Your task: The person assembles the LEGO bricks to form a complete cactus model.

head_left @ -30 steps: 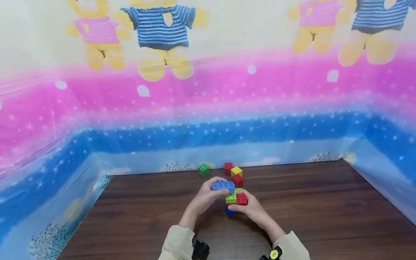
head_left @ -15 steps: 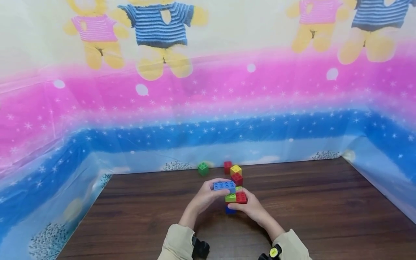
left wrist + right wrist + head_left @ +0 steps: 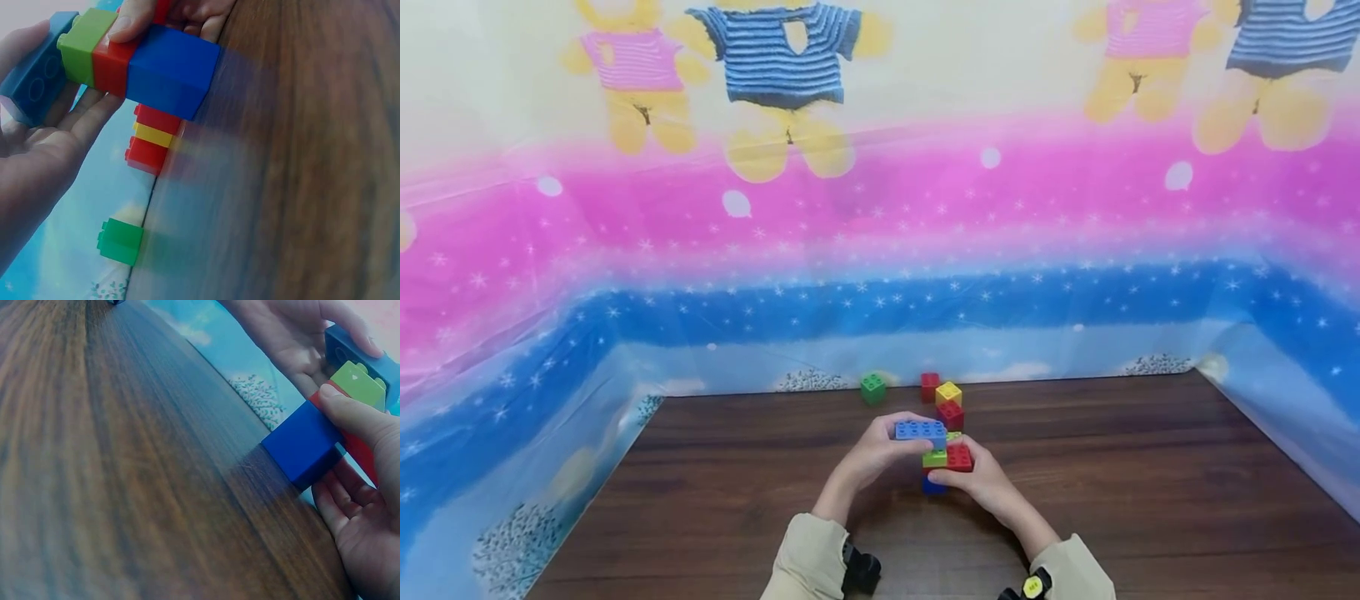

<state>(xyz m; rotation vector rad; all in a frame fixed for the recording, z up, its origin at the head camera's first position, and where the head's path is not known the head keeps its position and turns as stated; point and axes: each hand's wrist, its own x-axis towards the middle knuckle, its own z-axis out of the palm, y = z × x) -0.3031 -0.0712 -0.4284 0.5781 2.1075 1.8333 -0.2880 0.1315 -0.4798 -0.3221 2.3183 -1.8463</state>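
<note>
My left hand [image 3: 887, 446] holds a light blue toy building brick [image 3: 921, 430] with two rows of studs, thumb along its near side. Just under its right end stands a small stack on the table: a lime green brick [image 3: 87, 47] over a red brick [image 3: 112, 69] over a dark blue brick [image 3: 172, 69]. In both wrist views the lime brick's studs still show, close to the light blue brick's underside. My right hand [image 3: 973, 475] grips the stack at the red brick, thumb on its near face. The red brick extends right, partly behind my fingers.
Behind the hands stand a red brick [image 3: 950, 415], a yellow brick [image 3: 949, 393] and another red brick [image 3: 929, 387] close together. A green brick [image 3: 873, 388] sits left of them by the table's back edge. A printed cloth [image 3: 850, 308] hangs round the brown table [image 3: 737, 500].
My left hand has shifted very slightly right with the light blue brick, covering a little more of the lime brick. My right hand keeps its grip on the stack.
</note>
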